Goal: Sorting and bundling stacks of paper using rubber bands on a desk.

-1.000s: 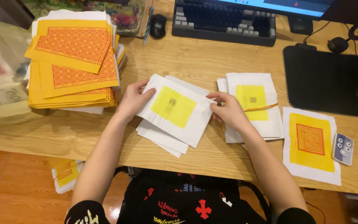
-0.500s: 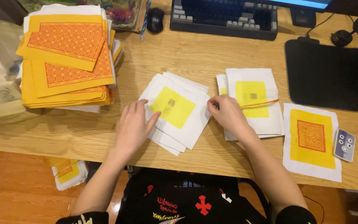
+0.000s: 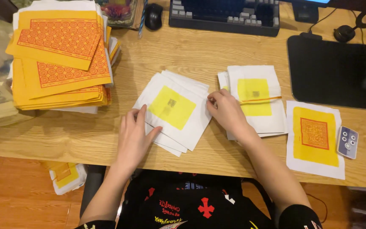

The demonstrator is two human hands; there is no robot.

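Paper squares, white with a yellow centre, are shown from the head camera fanned in a small stack (image 3: 172, 110) at the middle of a wooden desk (image 3: 183, 51). The left hand (image 3: 134, 138) is laid flat on the stack's lower left corner, fingers spread and pressing down, nothing gripped. The right hand (image 3: 227, 112) is set at the stack's right corner, fingertips drawn close together on the sheet edge; whether a sheet is actually pinched cannot be told.

The sheets are judged thin, light and limp, likely to slide over one another and to crease or tear if pulled hard. A corner or a free edge is judged the best place to take hold, with the rest pinned flat by the other palm.

Just to the right, a second stack (image 3: 257, 97) is seen bound by a rubber band, and a single larger sheet (image 3: 316, 138) beside a small remote (image 3: 347, 142). A tall pile of orange-printed yellow paper (image 3: 60, 59) is stacked at far left. A keyboard (image 3: 225, 15) and black mat (image 3: 335, 70) are seen behind.
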